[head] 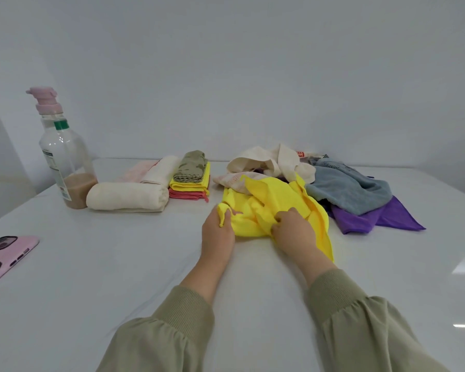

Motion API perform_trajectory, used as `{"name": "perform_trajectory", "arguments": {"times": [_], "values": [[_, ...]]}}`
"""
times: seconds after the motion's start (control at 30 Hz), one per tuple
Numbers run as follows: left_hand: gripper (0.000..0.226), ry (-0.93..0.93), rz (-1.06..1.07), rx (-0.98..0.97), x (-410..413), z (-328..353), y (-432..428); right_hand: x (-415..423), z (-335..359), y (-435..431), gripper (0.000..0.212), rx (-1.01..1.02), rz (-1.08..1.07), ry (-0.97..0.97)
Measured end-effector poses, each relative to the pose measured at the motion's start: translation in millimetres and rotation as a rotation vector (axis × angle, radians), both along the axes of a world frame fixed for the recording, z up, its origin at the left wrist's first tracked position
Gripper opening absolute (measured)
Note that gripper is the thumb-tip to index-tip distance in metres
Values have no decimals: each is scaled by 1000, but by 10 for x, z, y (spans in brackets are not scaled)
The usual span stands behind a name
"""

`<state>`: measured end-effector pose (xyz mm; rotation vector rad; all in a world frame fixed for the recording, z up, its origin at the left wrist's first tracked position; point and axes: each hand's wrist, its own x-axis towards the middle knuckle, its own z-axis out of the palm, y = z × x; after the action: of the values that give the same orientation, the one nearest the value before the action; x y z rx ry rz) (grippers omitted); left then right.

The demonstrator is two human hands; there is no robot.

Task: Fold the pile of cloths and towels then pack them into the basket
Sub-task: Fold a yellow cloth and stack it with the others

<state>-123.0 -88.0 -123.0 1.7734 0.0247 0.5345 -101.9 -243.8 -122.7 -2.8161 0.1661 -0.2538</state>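
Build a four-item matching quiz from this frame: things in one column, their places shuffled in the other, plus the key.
Things
1. loose yellow cloth
2. phone
3. bottle
4. purple cloth

Places
A. at the table's left edge
B. partly under the grey towel
C. gripped by left hand and right hand
D. upright beside the rolled cream towel

Pairs: 1-C, 2-A, 3-D, 4-B

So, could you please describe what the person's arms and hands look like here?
Both arms wear loose olive-green long sleeves; the left sleeve and right sleeve each end in a ribbed cuff of the same colour. The left hand and right hand are bare: no gloves, rings or watch show.
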Motion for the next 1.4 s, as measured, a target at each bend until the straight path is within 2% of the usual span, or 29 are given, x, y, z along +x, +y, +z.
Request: {"name": "perform_trajectory", "arguments": {"times": [0.07, 0.1, 0.17, 0.23, 0.27, 0.3, 0.33, 0.4, 0.47, 0.5, 0.53, 0.57, 0.63, 0.73, 0.87, 0.97, 1.0, 1.1, 1.17, 1.23, 1.27, 1.33, 1.37, 1.4], "values": [[25, -101, 171, -124, -61, 102, 5, 54, -37, -43, 22, 60, -50, -93], [21, -185, 248, -163, -87, 150, 21, 60, -27, -72, 26, 152, -90, -159], [20, -389, 366, -168, -124, 232, 96, 41, 39, -142, 18, 463, -261, -410], [22, -596, 399, -97, -111, 274, 202, -24, 149, -242, 12, 762, -458, -724], [22, -683, 361, -9, -88, 255, 243, -46, 185, -283, 14, 849, -484, -826], [23, -718, 283, 103, -65, 220, 262, -46, 191, -307, 18, 871, -462, -849], [31, -657, 172, 207, -53, 177, 249, -37, 182, -306, 23, 836, -404, -797], [57, -264, -40, 441, -21, 51, 199, 29, 62, -263, 36, 663, -215, -595], [77, 169, -67, 903, 26, -90, 156, 73, -35, -173, 46, 514, -45, -404], [81, 280, -62, 1033, 35, -121, 154, 85, -47, -111, 50, 491, 26, -345], [83, 308, -58, 1024, 55, -138, 176, 94, -44, -36, 54, 482, 101, -301], [83, 283, -62, 927, 79, -141, 205, 120, -38, 49, 56, 472, 176, -262], [77, 181, -85, 546, 131, -157, 248, 199, -21, 235, 58, 432, 281, -169], [61, 151, -63, 45, 151, -78, 304, 387, -44, 451, 56, 333, 253, -49], [34, 135, -103, -155, 167, -52, 398, 599, 67, 582, 54, 364, 202, 140], [19, 126, -141, -194, 178, -40, 417, 681, 258, 644, 59, 330, 244, 263], [20, 140, -165, -218, 188, -41, 419, 700, 293, 651, 53, 314, 255, 287], [43, 180, -242, -255, 185, -27, 419, 716, 340, 617, 32, 281, 307, 295], [37, 168, -235, -225, 181, -46, 395, 735, 369, 540, 33, 312, 298, 229], [19, 142, -195, -115, 173, -72, 342, 775, 434, 416, 37, 318, 216, 90], [19, 136, -167, 1, 184, -103, 323, 793, 475, 346, 32, 320, 135, -14], [39, 152, -138, 282, 233, -183, 294, 836, 559, 130, 10, 503, -101, -308], [47, 180, -144, 400, 243, -196, 286, 836, 605, 8, 12, 611, -220, -446], [54, 213, -153, 493, 248, -200, 280, 845, 614, -132, 22, 615, -303, -532]]}}
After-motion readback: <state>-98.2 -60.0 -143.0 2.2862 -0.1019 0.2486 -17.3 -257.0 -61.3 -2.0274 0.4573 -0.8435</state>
